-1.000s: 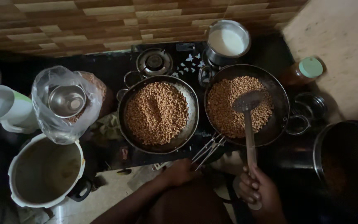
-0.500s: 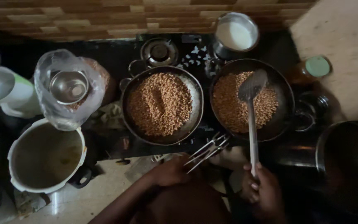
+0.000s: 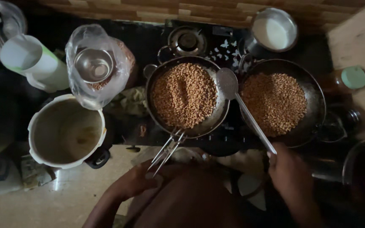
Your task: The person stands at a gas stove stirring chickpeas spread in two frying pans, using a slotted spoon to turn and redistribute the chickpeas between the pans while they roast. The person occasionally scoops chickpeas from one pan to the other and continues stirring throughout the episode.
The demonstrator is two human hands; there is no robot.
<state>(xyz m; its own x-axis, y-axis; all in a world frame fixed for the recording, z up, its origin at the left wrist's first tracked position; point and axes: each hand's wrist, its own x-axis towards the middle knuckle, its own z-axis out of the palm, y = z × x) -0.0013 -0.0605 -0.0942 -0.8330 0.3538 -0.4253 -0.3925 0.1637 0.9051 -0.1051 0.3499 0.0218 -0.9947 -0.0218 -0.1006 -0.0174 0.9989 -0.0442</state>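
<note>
Spatula [image 3: 228,83] in right hand [image 3: 290,173], blade over left pan [image 3: 185,96] rim.

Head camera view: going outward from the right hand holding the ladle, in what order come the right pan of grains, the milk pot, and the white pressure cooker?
From the right hand:
1. Right pan of grains, just above the hand.
2. Milk pot, at the top, behind that pan.
3. White pressure cooker, far across on the left.
</note>
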